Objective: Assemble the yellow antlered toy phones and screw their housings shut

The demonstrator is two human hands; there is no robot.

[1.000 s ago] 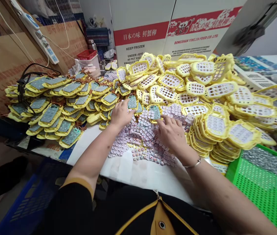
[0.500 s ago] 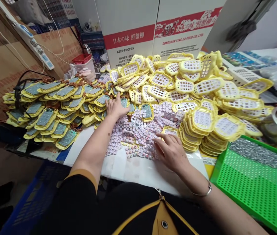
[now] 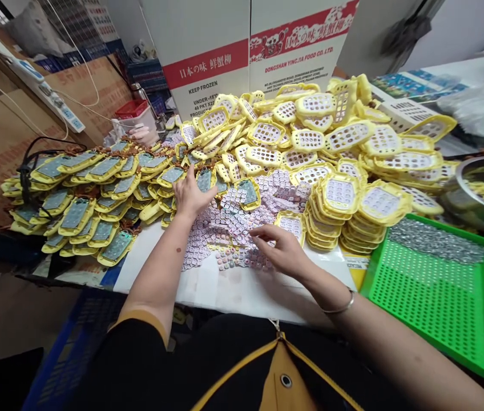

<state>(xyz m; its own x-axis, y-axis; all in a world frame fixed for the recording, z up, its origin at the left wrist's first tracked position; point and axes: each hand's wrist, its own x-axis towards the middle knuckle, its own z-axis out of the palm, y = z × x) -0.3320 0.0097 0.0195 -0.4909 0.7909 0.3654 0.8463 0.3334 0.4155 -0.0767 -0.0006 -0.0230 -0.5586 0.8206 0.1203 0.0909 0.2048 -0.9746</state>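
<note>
My left hand (image 3: 193, 197) reaches to the back middle with thumb and fingers spread. It rests at a yellow casing half with a grey-green circuit board (image 3: 204, 180); whether it touches it I cannot tell. My right hand (image 3: 283, 248) hovers over the white keypad sheets (image 3: 236, 220), fingers loosely curved and apart, nothing visible in them. Just behind it lies a yellow casing half with a white keypad (image 3: 291, 224). Another casing half with a board (image 3: 248, 193) lies on the sheets between the hands.
Board-filled casings (image 3: 109, 165) are heaped at left, perforated yellow casings (image 3: 306, 137) at the back. Stacked casings (image 3: 338, 197) stand right of my right hand. A green tray (image 3: 432, 308) holds small silvery parts; a metal bowl (image 3: 477, 200) sits behind it. A carton (image 3: 208, 34) stands behind.
The camera view has shifted a little. My right hand has lifted slightly and moved left over the keypad sheets, uncovering more of the casing behind it. My left hand stays by the board-filled casing.
</note>
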